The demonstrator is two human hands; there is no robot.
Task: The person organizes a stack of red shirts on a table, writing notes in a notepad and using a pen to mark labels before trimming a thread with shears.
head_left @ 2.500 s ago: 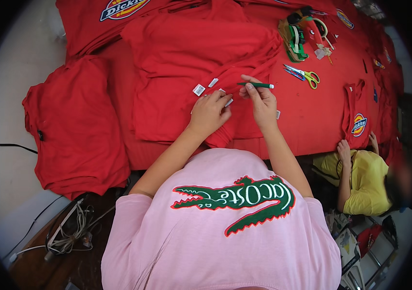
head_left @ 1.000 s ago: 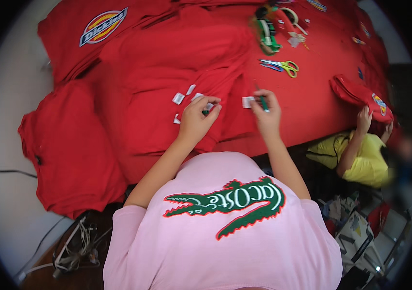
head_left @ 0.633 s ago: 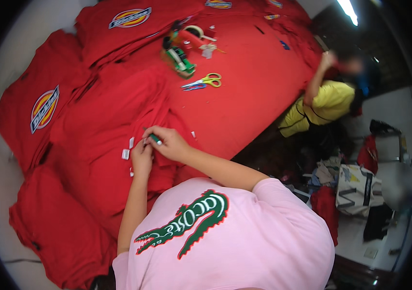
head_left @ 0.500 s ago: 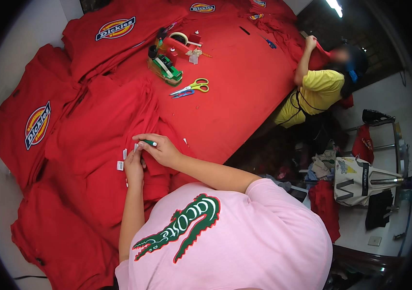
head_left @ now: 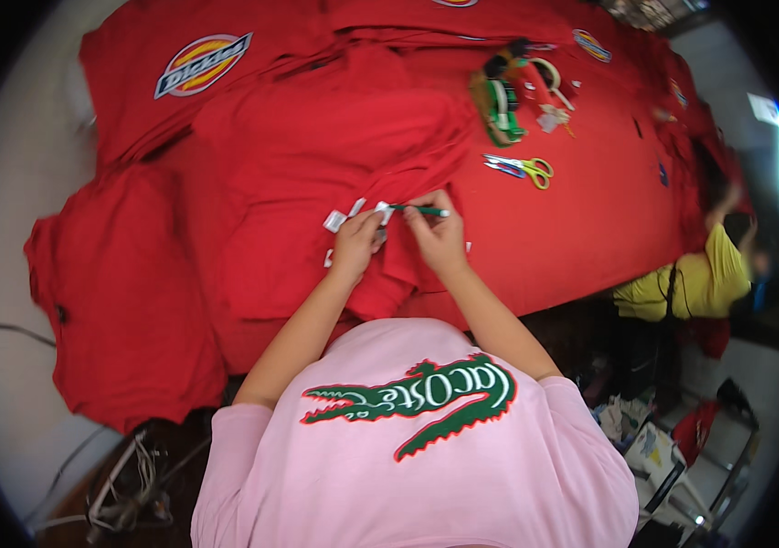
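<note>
My left hand (head_left: pixel 357 245) is closed, pinching a small white label (head_left: pixel 383 211) at the edge of a red garment (head_left: pixel 316 151). In the closed fingers of my right hand (head_left: pixel 440 239) is a green pen (head_left: pixel 430 211), lying nearly level with its tip at the label. Whether the tip touches it I cannot tell. Another white label (head_left: pixel 334 221) sticks out beside the left fingers, and a few more white bits show near that hand. The garment lies in a layered pile under both hands.
Right of the pile lie yellow-handled scissors (head_left: pixel 535 171). Beyond them stand a green tape dispenser (head_left: pixel 503 111) and a red tape dispenser (head_left: pixel 540 82). More red garments (head_left: pixel 129 301) lie left and far. A co-worker in a yellow top (head_left: pixel 695 281) is at the right edge.
My view has swung, so table and hands appear farther right and the co-worker lower. The pen now shows at greater length, with its tip at the label. Both hands keep their hold.
</note>
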